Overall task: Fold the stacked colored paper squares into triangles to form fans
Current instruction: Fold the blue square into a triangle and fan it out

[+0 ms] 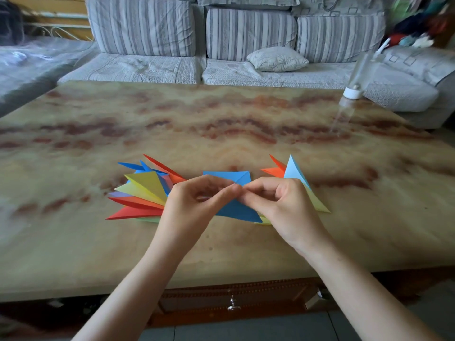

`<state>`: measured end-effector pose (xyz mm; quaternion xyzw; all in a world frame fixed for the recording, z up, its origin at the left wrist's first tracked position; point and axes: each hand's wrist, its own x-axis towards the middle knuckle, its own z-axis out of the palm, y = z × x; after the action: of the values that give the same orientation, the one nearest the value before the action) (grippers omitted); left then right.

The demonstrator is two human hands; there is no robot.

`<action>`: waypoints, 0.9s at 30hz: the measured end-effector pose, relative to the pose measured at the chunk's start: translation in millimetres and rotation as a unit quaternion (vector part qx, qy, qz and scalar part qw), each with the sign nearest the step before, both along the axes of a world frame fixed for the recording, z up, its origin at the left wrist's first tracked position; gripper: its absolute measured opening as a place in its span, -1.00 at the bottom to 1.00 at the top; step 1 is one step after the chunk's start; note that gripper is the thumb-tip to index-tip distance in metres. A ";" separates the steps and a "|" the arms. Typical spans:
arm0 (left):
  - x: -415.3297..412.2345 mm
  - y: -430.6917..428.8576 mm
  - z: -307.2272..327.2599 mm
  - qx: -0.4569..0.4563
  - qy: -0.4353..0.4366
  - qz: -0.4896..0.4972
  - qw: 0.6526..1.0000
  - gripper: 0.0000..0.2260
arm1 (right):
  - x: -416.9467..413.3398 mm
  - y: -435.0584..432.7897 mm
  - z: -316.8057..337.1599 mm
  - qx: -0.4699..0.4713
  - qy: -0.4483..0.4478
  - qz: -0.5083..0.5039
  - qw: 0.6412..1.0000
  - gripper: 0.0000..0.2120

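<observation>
Mid-fold, by the looks of it: a dark blue paper square (236,209) is pinched at its middle by the left hand (194,200) and right hand (280,203), fingertips touching, over the marbled tan surface (221,119). Next, the corners probably need to be matched and the crease pressed flat. The sheet is seen half creased, flanked by fanned multicoloured paper triangles (145,193).

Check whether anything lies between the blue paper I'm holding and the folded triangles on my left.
Nothing visible does, except your own left hand, which pinches the blue paper together with the right hand and covers the right edge of the folded triangles.
</observation>
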<state>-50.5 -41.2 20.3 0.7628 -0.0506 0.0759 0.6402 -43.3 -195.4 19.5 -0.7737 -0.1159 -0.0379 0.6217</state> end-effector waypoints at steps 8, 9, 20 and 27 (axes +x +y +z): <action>-1.6 -2.9 -4.0 -0.078 -0.019 0.064 0.995 -0.81 | -2.1 4.8 1.3 -0.007 0.021 0.025 0.999 -0.89; -2.5 -3.7 -3.6 -0.083 -0.022 0.068 0.994 -0.84 | -1.7 4.0 2.1 -0.011 0.027 0.029 0.999 -0.89; 0.3 -5.3 -6.2 -0.053 -0.037 0.128 0.990 -0.86 | -2.9 -6.4 4.6 -0.046 0.064 0.069 0.994 -0.87; 3.0 -1.8 -3.8 -0.059 -0.037 0.140 0.988 -0.86 | -4.7 -10.3 12.5 -0.113 0.061 0.074 0.989 -0.82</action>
<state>-47.5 -43.1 16.6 0.7202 0.0376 0.1952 0.6647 -48.0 -205.7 32.0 -0.8289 -0.1379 0.0688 0.5377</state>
